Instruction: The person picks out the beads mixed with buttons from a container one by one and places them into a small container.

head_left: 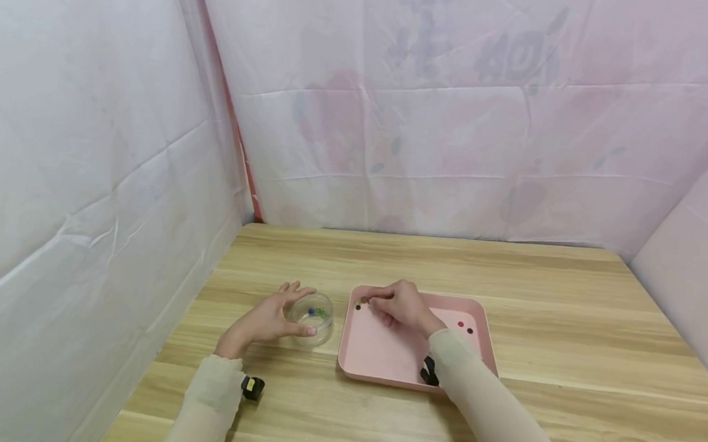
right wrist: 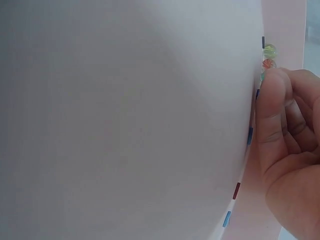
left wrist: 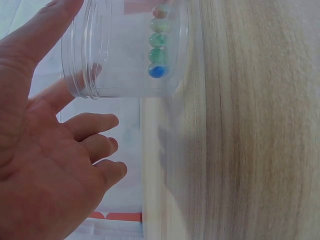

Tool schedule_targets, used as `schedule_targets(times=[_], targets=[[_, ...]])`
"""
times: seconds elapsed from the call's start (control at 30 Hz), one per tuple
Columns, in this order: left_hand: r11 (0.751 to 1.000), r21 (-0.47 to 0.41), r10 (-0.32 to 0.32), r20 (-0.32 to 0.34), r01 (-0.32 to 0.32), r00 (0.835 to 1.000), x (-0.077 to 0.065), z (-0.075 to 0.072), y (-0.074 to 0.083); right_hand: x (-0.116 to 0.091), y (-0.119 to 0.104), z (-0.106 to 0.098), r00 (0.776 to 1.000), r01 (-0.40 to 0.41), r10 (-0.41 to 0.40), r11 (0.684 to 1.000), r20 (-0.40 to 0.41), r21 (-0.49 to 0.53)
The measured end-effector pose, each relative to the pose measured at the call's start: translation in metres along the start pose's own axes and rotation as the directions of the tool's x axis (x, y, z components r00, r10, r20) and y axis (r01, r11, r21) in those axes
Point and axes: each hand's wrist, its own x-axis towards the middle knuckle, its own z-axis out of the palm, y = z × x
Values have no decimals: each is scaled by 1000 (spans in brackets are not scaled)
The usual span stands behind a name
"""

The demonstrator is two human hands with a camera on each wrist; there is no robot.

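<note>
My left hand (head_left: 268, 316) grips a clear round jar (head_left: 311, 338) on the wooden table, thumb and forefinger around its threaded top, the other fingers spread. Several glass marbles lie in the jar's bottom, a blue marble (left wrist: 157, 71) and green ones among them. Over the far left corner of a pink tray (head_left: 382, 353), my right hand (head_left: 402, 304) pinches with thumb and forefinger at a teal marble (right wrist: 262, 77), mostly hidden by the thumb. Right by these fingertips sit a red-orange marble (right wrist: 269, 64) and a yellow-green marble (right wrist: 270, 50).
Small dots, a red dot (head_left: 460, 324) and a dark dot (head_left: 470, 331), show at the tray's right side. A pale surface (right wrist: 125, 120) with coloured marks along its edge fills most of the right wrist view. Pale printed curtains (head_left: 446, 131) surround the table (head_left: 600, 320).
</note>
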Motion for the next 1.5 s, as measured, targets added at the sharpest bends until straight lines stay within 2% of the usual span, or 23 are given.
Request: schedule_targets(times=[0.23,0.83,1.5], targets=[[1000,8,6,-1,-6,1000,1,0,0,0,-1,0,999,25,-25,999,23,-21],[1000,-5,-7,1,7,1000,0,-1,2,2,-3,2,1000,-4,5,997,23,-73],[1000,0,-18,10,18,1000,1,-2,2,3,-3,1,999,1,1,998,39,-63]])
